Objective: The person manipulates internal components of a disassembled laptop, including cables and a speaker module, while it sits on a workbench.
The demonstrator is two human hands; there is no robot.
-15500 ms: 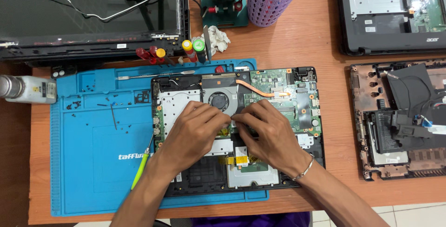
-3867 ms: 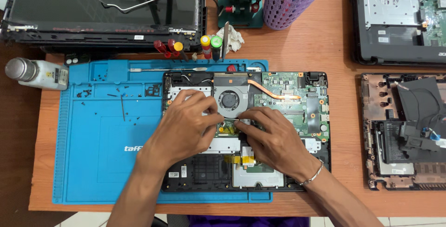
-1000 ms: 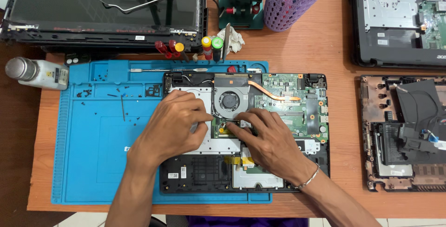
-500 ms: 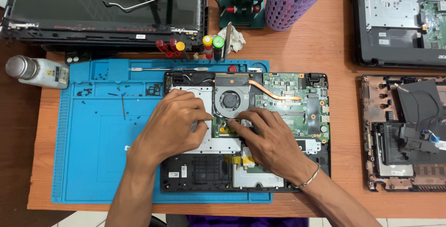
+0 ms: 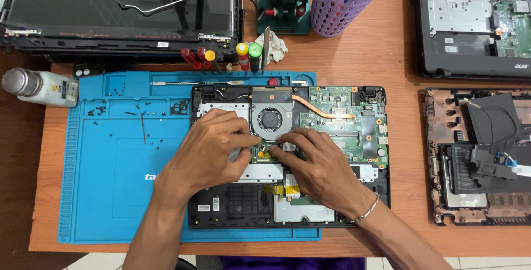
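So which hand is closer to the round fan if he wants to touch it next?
Probably the left hand: its fingertips lie right beside the fan at its lower left edge. The right hand rests lower, on the green board below the fan.

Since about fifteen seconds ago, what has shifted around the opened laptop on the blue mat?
Little. The left hand and right hand stay pressed together on the opened black laptop base, fingertips just below its round cooling fan; they have edged slightly up toward the fan. Whether they grip a part cannot be told. The yellow-green tool seen earliest by the left wrist is out of sight. The blue silicone mat and white bottle are unmoved.
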